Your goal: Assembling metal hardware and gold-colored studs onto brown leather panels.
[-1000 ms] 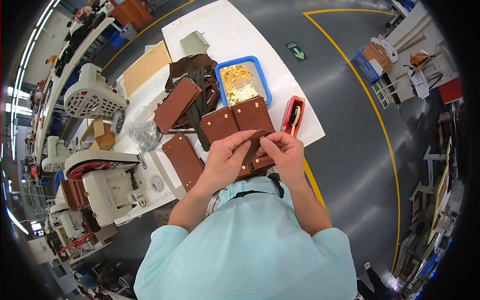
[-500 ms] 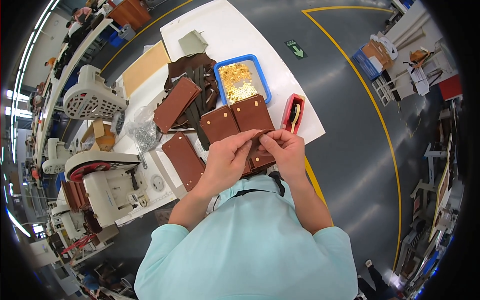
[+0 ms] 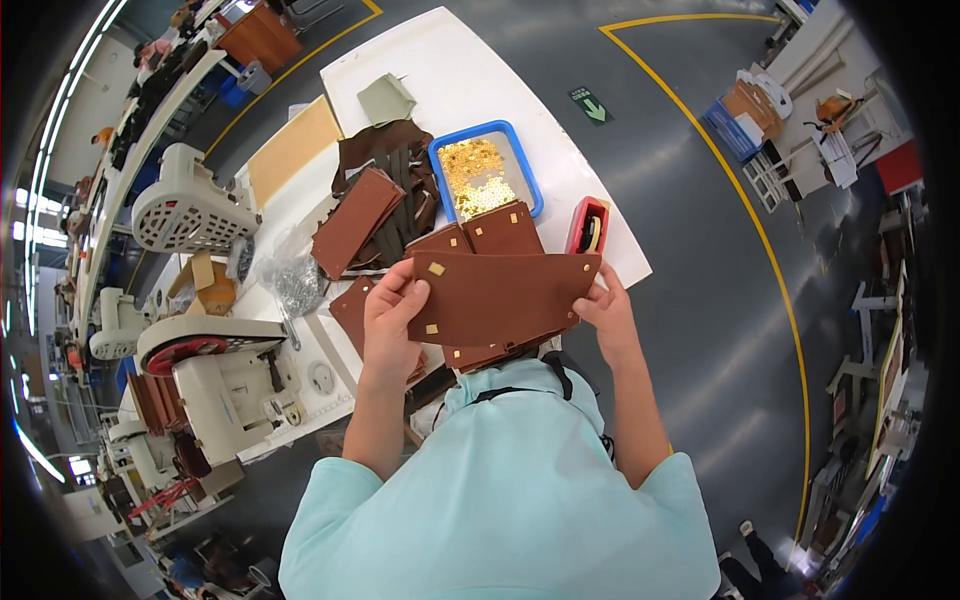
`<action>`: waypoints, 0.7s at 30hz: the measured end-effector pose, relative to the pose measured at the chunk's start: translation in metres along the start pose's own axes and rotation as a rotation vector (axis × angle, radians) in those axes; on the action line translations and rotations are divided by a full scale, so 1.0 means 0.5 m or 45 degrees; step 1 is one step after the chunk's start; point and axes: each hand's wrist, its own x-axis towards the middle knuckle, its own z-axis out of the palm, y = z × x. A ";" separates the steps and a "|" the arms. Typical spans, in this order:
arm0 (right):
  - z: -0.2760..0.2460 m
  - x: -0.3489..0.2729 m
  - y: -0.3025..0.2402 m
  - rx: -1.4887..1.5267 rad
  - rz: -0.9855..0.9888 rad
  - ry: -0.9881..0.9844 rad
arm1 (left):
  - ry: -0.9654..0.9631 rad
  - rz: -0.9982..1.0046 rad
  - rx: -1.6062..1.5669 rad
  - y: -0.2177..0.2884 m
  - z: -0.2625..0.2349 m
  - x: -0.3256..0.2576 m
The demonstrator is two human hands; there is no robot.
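Your fingers are clamped on the big brown leather panel: left hand pinches its left edge, thumb on the face near a small gold square, other fingers tucked behind; right hand grips the right lower edge, fingers curled under, thumb up by the corner. So the panel spans btwn both hands, held flat-ish above the table edge, just in front of your chest.

Counts, w/ the blue tray as ref:
- 1 blue tray, full of small gold fittings, too many and too small to count.
- 2 gold squares visible on the held panel, plus small dots near its right end.
- 2 brown leather pieces just below the tray, half hidden by the panel; more brown layers peek out under the panel's lower edge, number unclear.
- 1 red case just right-below the tray.
- 1 dark leather heap touching the tray's left side, w/ 1 brown flap lying on it.
- 1 clear bag of metal bits farther left-below.
- 1 grey-green pouch above-left of the tray.
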 end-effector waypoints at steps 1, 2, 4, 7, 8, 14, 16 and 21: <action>-0.007 -0.005 0.000 0.004 -0.015 0.022 | -0.024 -0.012 0.002 -0.004 -0.014 0.001; -0.015 -0.007 0.002 -0.102 0.004 0.004 | -0.098 -0.044 0.142 -0.003 -0.032 -0.001; -0.016 -0.011 -0.009 -0.184 -0.035 -0.012 | -0.293 -0.133 0.590 0.029 -0.087 0.002; -0.007 -0.021 -0.035 -0.420 -0.074 -0.174 | -0.448 -0.405 0.794 0.076 -0.095 0.003; 0.010 -0.030 -0.041 -0.594 -0.068 -0.204 | -0.466 -0.409 0.798 0.072 -0.079 0.000; 0.102 -0.068 -0.046 -1.027 -0.264 -0.588 | -0.401 -0.230 1.350 -0.003 0.058 -0.029; 0.094 -0.065 -0.049 -0.954 -0.207 -0.621 | -0.462 -0.051 1.432 0.003 0.046 -0.033; -0.041 0.042 0.010 -0.245 0.115 -0.213 | -0.414 0.389 1.606 0.010 0.045 -0.060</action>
